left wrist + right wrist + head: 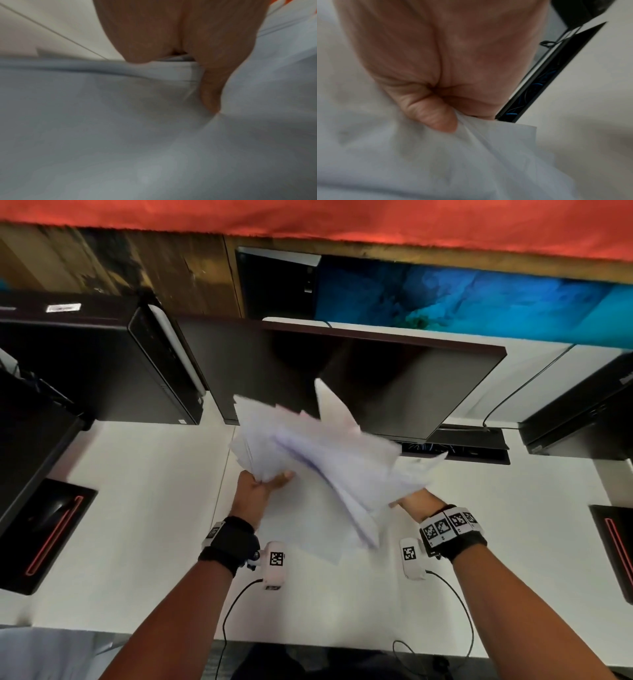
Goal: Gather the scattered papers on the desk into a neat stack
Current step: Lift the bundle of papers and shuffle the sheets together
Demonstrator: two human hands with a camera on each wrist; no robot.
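A loose, fanned bundle of white papers (pixel 318 450) is lifted above the white desk (pixel 144 508), its sheets askew and blurred. My left hand (pixel 270 479) grips the bundle's left lower edge; in the left wrist view the thumb (pixel 211 92) presses onto the papers (pixel 137 135). My right hand (pixel 411 501) grips the right lower edge, its fingers mostly hidden under the sheets. The right wrist view shows the thumb (pixel 433 115) pinching the papers (pixel 471 162). One more sheet (pixel 308 539) lies flat on the desk beneath the bundle.
A dark monitor (pixel 376 385) stands right behind the papers, above a cable slot (pixel 455 446). Black computer cases sit at back left (pixel 102 371) and right (pixel 582 422). Black mouse pads lie at the left (pixel 48 535) and right (pixel 616 549) edges.
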